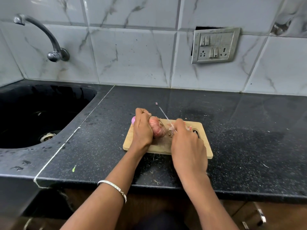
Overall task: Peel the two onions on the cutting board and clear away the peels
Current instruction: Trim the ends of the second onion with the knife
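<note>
1. A curved metal tap (49, 40) juts from the marble-patterned tiled wall, far behind and to the left of the wooden cutting board (159, 146). Below the tap, a black sink (58, 103) sits in the counter, well to the board's left.
2. A silver bangle (113, 188) circles the left forearm, which reaches in across the counter's near edge towards the board's left end.
3. A smooth, pale purple onion (133, 120) peeps out at the board's far left corner, mostly hidden behind the left hand. Whether it rests on the board or just off it cannot be told.
4. The left hand (142, 130) curls its fingers round a pinkish, papery-skinned onion (157, 129), holding it on its side on the board's left half with the rooty end facing right.
5. A thin knife (166, 117) slants across the board's far edge just right of the held onion, its tip pointing out past the board.
6. The right hand (187, 146) hangs over the board's right half with its fingers closed round the knife, whose handle is hidden beneath it.
7. Scraps of peel (189, 128) lie at the board's right end beside its handle slot (197, 133), partly covered by the right hand.
8. The black speckled counter (249, 138) stretches away to the board's right. A steel switch plate (216, 45) is fixed to the wall behind the board's right end.
</note>
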The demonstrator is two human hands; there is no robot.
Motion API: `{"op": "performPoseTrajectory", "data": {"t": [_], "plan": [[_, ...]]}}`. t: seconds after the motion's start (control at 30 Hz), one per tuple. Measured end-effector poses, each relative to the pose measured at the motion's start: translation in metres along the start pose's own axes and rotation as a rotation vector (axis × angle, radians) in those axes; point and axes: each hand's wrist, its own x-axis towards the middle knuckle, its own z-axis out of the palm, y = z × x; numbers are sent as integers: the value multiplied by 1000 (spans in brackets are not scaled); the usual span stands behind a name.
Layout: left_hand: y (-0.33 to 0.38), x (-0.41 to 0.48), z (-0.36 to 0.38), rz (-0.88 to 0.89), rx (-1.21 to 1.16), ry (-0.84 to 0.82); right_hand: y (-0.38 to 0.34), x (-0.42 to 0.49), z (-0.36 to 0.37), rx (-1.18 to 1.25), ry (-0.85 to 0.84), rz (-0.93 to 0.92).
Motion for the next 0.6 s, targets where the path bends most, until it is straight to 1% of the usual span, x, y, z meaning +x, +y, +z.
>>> {"op": "performPoseTrajectory", "data": {"t": [0.1, 0.23, 0.3, 0.4, 0.47, 0.53, 0.6], "plan": [[2, 2, 1, -38, -41, 18, 11, -5, 0, 51, -2, 46], [-2, 6, -1, -128, -99, 37, 21, 2, -3, 283, -13, 47], [-1, 5, -2, -141, -106, 25, 18, 4, -6, 379, 4, 21], [5, 3, -1, -157, -147, 37, 8, -3, -12, 443, 4, -51], [5, 2, 0, -161, -174, 60, 4, -9, -10, 418, -21, -96], [6, 1, -1, -178, -206, 66, 3, -11, -5, 291, -22, -116], [10, 0, -1, -216, -238, 61, 5, -11, -1, 149, -18, -86]]}}
